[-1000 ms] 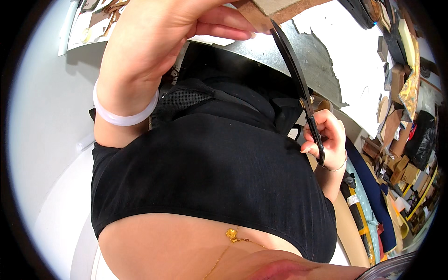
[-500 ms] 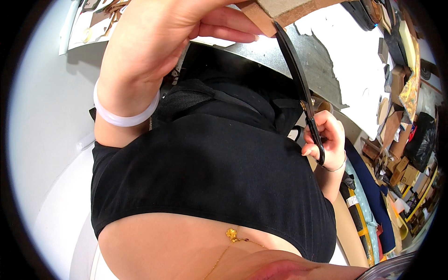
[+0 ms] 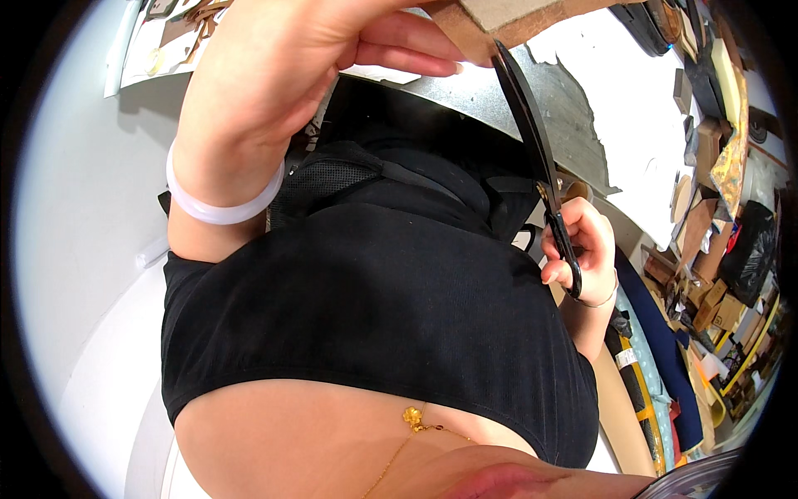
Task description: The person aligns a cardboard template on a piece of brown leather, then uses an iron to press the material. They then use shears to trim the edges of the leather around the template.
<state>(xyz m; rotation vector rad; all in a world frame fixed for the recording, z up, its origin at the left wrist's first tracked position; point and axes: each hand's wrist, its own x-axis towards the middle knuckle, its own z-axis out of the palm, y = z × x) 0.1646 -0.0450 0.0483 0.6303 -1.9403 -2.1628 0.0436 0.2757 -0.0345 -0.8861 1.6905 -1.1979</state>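
At the top edge my left hand (image 3: 399,41) has its fingers closed at a brown leather-like piece (image 3: 465,32); part of the hand is cut off by the picture's edge. A flat, stiff greyish-brown slab (image 3: 503,12) lies against that piece. My right hand (image 3: 588,249) grips a pair of long black scissors (image 3: 530,125) by the handles, fingers through the loops. The blades point up and to the left, looking nearly closed, with their tips at the lower edge of the brown piece. Whether the tips are cutting into it I cannot tell.
Beyond my hands is a worktable with a grey metal sheet (image 3: 573,125) and white surface (image 3: 644,108). Brown scraps (image 3: 195,33) lie at the far left. Rolls of material (image 3: 657,333), boards and a black plastic bag (image 3: 752,249) crowd the right side.
The scissors have shifted very slightly to the right, and their blades look closer together. My left hand and the brown piece have barely moved.
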